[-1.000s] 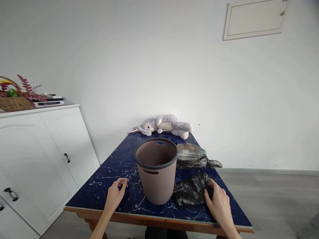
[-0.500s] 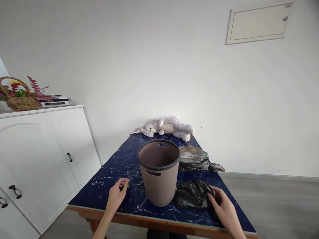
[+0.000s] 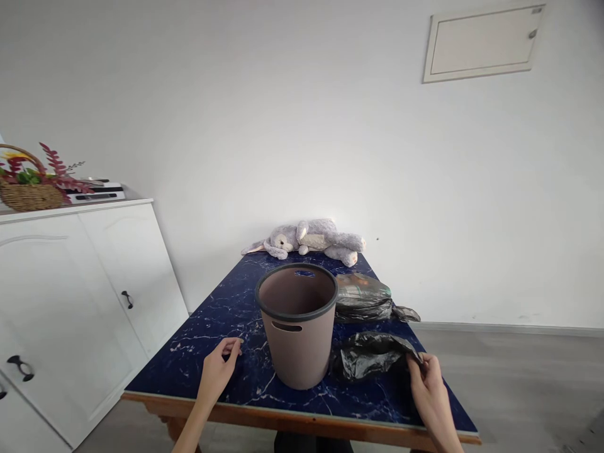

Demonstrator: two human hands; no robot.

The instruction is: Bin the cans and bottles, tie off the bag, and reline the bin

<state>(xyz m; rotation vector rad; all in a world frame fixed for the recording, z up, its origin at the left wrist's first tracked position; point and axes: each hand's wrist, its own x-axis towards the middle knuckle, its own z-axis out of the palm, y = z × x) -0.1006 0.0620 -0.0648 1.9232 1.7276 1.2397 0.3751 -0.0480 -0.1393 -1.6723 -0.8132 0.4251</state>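
Note:
A brown bin [image 3: 299, 352] with a dark rim stands upright near the front of the blue marbled table [image 3: 202, 340]. To its right lies a crumpled black plastic bag [image 3: 370, 357], whose right end is pinched between the thumb and fingers of my right hand [image 3: 430, 384]. That end is lifted a little off the tabletop. My left hand [image 3: 221, 367] rests left of the bin without touching it, fingers loosely curled with thumb and fingertips close together. Whether anything is between them is too small to tell.
Behind the black bag lies a filled, knotted grey bag [image 3: 363, 299]. A plush rabbit [image 3: 321, 239] lies at the table's far edge against the wall. On the left, a white cabinet [image 3: 117, 251] carries a wicker basket [image 3: 31, 196] of flowers.
My right hand has moved slightly right and drawn the black bag's end outward, so the bag is more stretched out. The whole view has shifted slightly. My left hand stays beside the bin.

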